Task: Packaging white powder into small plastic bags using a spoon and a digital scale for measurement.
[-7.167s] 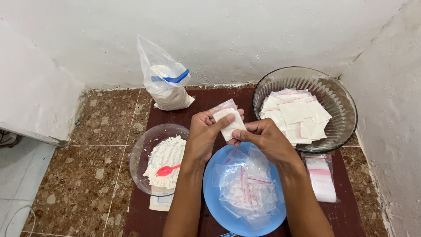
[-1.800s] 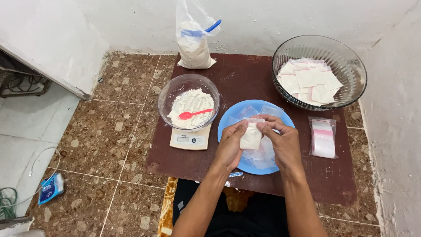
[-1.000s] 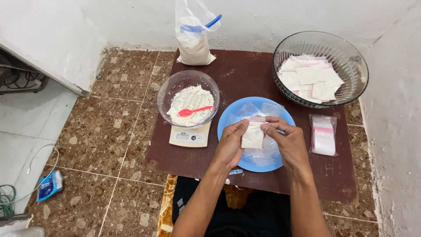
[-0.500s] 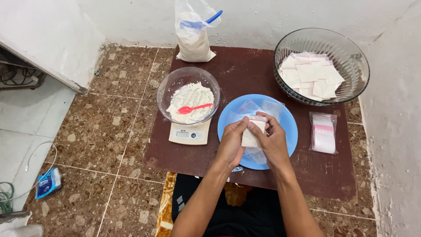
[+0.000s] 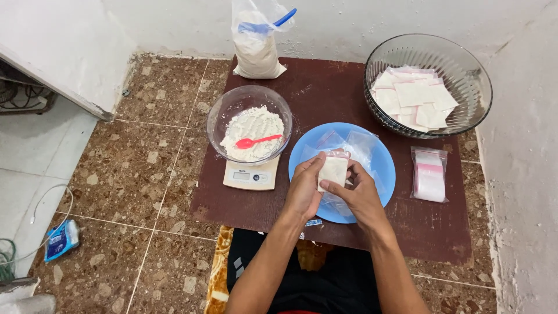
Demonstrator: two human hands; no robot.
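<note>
Left hand (image 5: 304, 189) and right hand (image 5: 356, 195) both pinch one small powder-filled zip bag (image 5: 333, 171) over the blue plate (image 5: 383, 163) of empty bags; looks like the sealing step, and closing it would need a firm press along the pink strip. Sealed white packets fill the big glass bowl (image 5: 465, 55) back right. A pink-banded bag stack (image 5: 429, 181) lies right of the plate, and a clear powder sack (image 5: 256, 55) stands at the back.

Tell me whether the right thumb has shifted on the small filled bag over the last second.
Yes. The right hand slid its thumb from the small filled bag's top edge down to its lower corner, toward the blue plate's near rim.
</note>
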